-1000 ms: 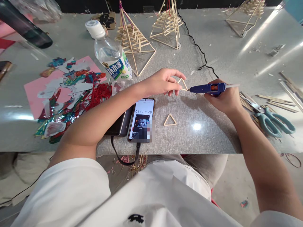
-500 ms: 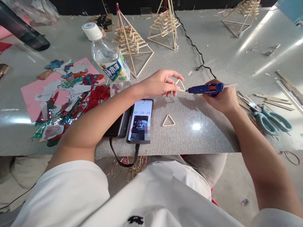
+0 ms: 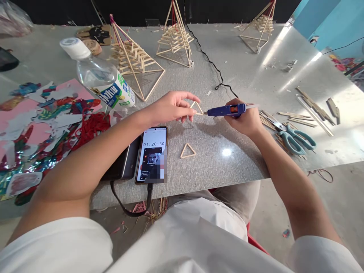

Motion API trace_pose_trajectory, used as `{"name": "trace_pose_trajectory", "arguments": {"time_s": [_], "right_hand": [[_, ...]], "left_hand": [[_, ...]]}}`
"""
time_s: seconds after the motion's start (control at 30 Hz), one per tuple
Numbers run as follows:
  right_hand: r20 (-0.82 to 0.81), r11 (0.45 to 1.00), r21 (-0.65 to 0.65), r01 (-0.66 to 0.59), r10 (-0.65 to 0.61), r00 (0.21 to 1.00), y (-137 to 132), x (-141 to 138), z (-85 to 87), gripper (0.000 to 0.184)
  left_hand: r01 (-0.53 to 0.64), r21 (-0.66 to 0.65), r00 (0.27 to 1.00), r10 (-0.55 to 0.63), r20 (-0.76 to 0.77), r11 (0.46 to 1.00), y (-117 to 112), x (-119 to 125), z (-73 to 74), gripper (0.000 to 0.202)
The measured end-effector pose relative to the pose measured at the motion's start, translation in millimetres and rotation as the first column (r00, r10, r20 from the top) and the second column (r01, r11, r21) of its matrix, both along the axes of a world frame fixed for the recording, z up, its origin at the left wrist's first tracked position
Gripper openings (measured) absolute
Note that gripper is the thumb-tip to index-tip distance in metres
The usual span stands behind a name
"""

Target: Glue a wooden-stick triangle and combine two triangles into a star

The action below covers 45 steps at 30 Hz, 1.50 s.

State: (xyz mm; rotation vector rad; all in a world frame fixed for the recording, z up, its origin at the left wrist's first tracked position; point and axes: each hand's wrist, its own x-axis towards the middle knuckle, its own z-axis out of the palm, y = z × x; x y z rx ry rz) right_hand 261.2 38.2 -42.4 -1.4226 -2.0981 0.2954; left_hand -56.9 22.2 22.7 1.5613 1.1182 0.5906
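My left hand (image 3: 178, 107) pinches a small triangle of wooden sticks (image 3: 199, 107) between thumb and fingers, above the table. A blue hot glue gun (image 3: 226, 110) is gripped in my right hand (image 3: 244, 119). Its nozzle points left and meets, or nearly meets, the triangle's right corner; I cannot tell if they touch. A clear glue stick pokes out behind the gun. Below my hands, a second wooden stick triangle (image 3: 188, 151) lies flat on the grey table (image 3: 216, 167).
Stick pyramids (image 3: 136, 57) stand along the back. At left are a bottle (image 3: 102, 76), red string (image 3: 92, 129), foil scraps and a phone (image 3: 152, 155) beside a power bank (image 3: 125, 163). Scissors (image 3: 295, 140) and loose sticks (image 3: 301, 118) lie right. A black cord (image 3: 210, 62) runs behind.
The view has turned to the right, so the table's contents sit further left. Both hands keep their holds, with triangle and glue gun nozzle still together. The phone's timer advanced one second.
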Motion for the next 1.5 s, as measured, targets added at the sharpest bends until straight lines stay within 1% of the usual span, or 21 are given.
{"name": "trace_pose_trajectory", "arguments": {"time_s": [0.1, 0.23, 0.4, 0.6, 0.87, 1.03, 1.2, 1.33, 1.5], "right_hand": [[-0.047, 1.0, 0.019, -0.021, 0.022, 0.999, -2.0, -0.5, 1.4, 0.027], [-0.088, 0.999, 0.022, -0.027, 0.029, 0.996, -5.0, -2.1, 4.3, 0.027], [-0.091, 0.999, 0.025, -0.033, 0.035, 0.995, -6.9, -2.4, 8.0, 0.026], [-0.101, 1.0, 0.017, -0.024, 0.026, 0.995, -7.0, -2.2, 8.2, 0.026], [-0.095, 1.0, 0.019, -0.018, 0.019, 0.995, -7.4, -2.5, 6.8, 0.026], [-0.095, 1.0, 0.018, -0.022, 0.024, 0.995, -7.4, -1.5, 6.6, 0.026], [-0.117, 0.998, 0.044, -0.037, 0.042, 0.992, -7.8, -1.1, 6.3, 0.025], [-0.099, 0.998, 0.054, -0.039, 0.044, 0.994, -6.7, 0.2, 5.7, 0.025], [-0.092, 0.999, 0.028, -0.031, 0.033, 0.995, -6.6, 0.6, 6.5, 0.026]], "left_hand": [[0.002, 0.01, 1.0, -0.002, -0.001, 1.0, 0.4, -0.9, -1.1, 0.046], [0.0, 0.012, 1.0, 0.0, -0.013, 1.0, 0.8, -1.8, -1.7, 0.048], [-0.016, 0.0, 1.0, 0.016, -0.017, 1.0, 0.4, -0.6, 0.4, 0.047], [-0.066, -0.023, 0.997, 0.065, -0.037, 0.998, -0.7, 0.8, 3.7, 0.044], [-0.042, -0.047, 0.999, 0.042, 0.004, 0.998, 0.6, -1.7, 1.7, 0.048], [-0.035, -0.041, 0.999, 0.035, 0.006, 0.999, 1.3, -2.4, 0.7, 0.048], [-0.036, -0.043, 0.999, 0.036, 0.001, 0.998, 0.6, -2.6, 1.9, 0.047], [-0.032, -0.046, 0.999, 0.032, 0.002, 0.998, 0.2, -2.7, 2.1, 0.048], [-0.034, -0.051, 0.999, 0.034, 0.01, 0.998, 0.9, -2.8, 1.0, 0.049]]}}
